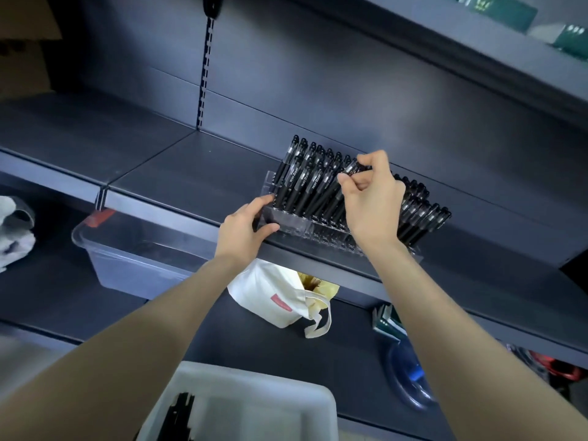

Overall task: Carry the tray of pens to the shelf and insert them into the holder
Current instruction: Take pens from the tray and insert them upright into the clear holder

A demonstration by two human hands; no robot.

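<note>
A clear acrylic pen holder (297,225) stands on the dark shelf (178,173), filled with several black pens (305,183) in slanted rows. My left hand (246,229) grips the holder's left front corner. My right hand (370,198) pinches one black pen (351,168) by its top, above the middle rows of the holder. The white tray (254,396) sits at the bottom of the view with a few black pens (181,412) lying in its left side.
A clear plastic bin (133,253) sits on the lower shelf at left. A white cloth bag (283,297) lies below the holder's shelf. A small book stack (389,321) and a blue-lidded round container (410,377) are at right. Green boxes (506,11) sit on the top shelf.
</note>
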